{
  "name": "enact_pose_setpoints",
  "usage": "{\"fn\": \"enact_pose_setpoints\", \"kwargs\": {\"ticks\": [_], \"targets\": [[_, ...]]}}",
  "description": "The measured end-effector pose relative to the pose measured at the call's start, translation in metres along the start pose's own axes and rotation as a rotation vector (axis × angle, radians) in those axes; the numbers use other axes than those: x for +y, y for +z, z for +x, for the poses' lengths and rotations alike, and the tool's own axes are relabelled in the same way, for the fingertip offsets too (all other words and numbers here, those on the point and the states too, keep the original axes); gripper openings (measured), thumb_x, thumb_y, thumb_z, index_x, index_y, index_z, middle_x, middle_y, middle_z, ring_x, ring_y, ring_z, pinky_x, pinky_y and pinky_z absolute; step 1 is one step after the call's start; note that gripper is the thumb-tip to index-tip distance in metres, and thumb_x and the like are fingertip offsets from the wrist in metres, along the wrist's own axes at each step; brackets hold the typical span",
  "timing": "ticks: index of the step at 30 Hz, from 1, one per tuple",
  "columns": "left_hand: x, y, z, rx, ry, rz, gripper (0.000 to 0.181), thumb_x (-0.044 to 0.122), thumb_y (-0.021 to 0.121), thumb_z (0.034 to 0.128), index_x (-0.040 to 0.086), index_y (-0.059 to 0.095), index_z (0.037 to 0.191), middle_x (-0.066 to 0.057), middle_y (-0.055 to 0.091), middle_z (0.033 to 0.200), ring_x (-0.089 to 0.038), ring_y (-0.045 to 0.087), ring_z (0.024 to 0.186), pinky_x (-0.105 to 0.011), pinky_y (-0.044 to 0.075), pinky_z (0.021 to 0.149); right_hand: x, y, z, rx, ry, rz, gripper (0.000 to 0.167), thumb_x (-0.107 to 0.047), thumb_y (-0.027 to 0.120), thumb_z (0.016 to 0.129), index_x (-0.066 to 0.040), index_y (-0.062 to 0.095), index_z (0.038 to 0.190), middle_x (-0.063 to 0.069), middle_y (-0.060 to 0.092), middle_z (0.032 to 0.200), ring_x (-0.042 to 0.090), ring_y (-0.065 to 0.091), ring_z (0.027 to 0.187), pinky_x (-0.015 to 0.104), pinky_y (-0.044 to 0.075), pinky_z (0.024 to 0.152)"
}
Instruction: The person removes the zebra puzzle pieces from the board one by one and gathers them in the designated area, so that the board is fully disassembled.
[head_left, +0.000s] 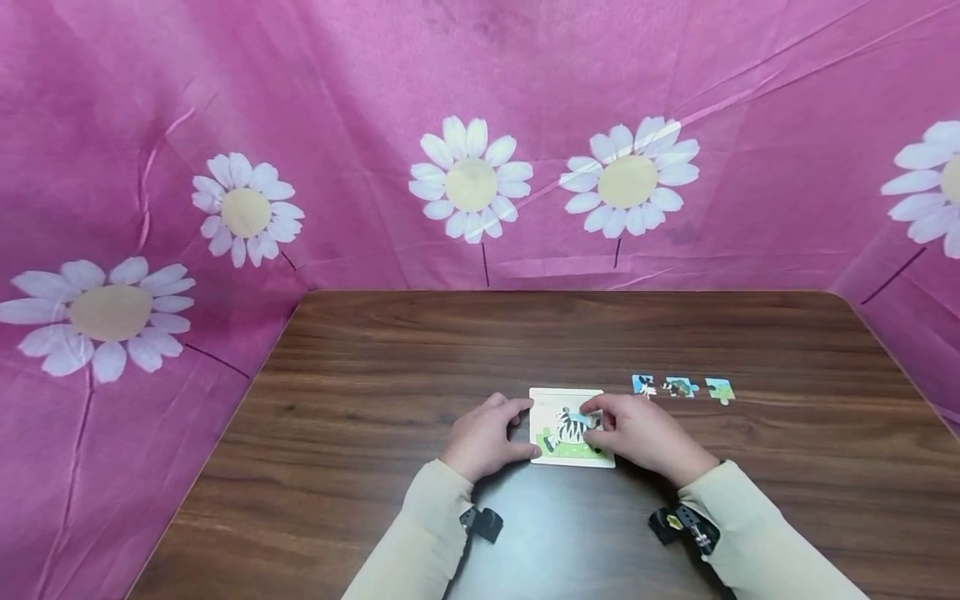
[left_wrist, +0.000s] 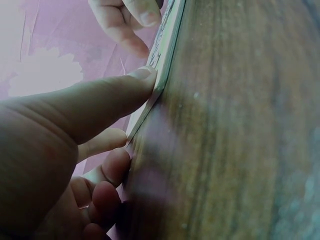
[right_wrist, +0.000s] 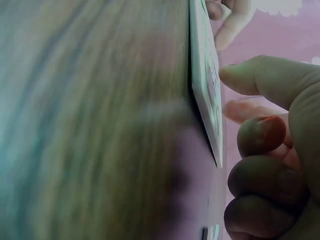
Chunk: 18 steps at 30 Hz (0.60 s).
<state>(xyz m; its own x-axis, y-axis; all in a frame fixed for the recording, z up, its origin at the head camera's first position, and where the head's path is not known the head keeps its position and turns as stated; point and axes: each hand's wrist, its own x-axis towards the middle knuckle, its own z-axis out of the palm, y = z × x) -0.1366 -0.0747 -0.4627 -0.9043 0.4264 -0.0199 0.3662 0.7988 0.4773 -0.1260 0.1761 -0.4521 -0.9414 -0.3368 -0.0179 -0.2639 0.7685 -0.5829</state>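
A square puzzle board (head_left: pixel 561 458) with a pale frame and a zebra picture lies flat on the wooden table. My left hand (head_left: pixel 487 435) holds its left side, the thumb at the near corner and the index finger at the far one. In the left wrist view, the thumb (left_wrist: pixel 115 97) lies against the board's edge. Over the right part of the picture, my right hand (head_left: pixel 637 433) pinches a puzzle piece (head_left: pixel 592 422) near the zebra's rear, mostly hidden by finger and thumb. In the right wrist view, both fingertips meet the board's face (right_wrist: pixel 212 75); the other fingers are curled.
Beyond the right hand lie three loose puzzle pieces: one with black-and-white stripes (head_left: pixel 642 384), one blue and brown (head_left: pixel 681 387), one green and blue (head_left: pixel 721 390). The brown table (head_left: pixel 360 375) ends at a pink curtain (head_left: pixel 360 100) with white daisies.
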Motion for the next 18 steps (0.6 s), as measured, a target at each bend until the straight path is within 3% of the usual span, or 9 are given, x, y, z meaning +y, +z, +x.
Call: {"fn": "enact_pose_setpoints", "kwargs": {"ticks": [11, 18], "targets": [[-0.0010, 0.0005, 0.0004, -0.004, 0.012, 0.009, 0.066, 0.044, 0.085, 0.0743, 0.026, 0.064, 0.134, 0.010, 0.053, 0.093, -0.007, 0.049, 0.071, -0.027, 0.039, 0.062, -0.0064, 0.0084, 0.0098, -0.007, -0.016, -0.046, 0.031, -0.020, 0.078, 0.082, -0.009, 0.073, 0.109, -0.010, 0.050, 0.066, 0.005, 0.044, 0.058, 0.028, 0.037, 0.056], [-0.0010, -0.0008, 0.0003, -0.003, 0.020, 0.020, 0.066, 0.044, 0.085, 0.0747, 0.026, 0.065, 0.135, 0.010, 0.053, 0.092, -0.007, 0.047, 0.069, -0.026, 0.037, 0.061, -0.0079, 0.0097, 0.0106, -0.002, -0.005, 0.021, 0.026, -0.016, 0.079, 0.081, -0.011, 0.069, 0.105, -0.008, 0.049, 0.066, 0.007, 0.044, 0.057, 0.028, 0.037, 0.055]]}}
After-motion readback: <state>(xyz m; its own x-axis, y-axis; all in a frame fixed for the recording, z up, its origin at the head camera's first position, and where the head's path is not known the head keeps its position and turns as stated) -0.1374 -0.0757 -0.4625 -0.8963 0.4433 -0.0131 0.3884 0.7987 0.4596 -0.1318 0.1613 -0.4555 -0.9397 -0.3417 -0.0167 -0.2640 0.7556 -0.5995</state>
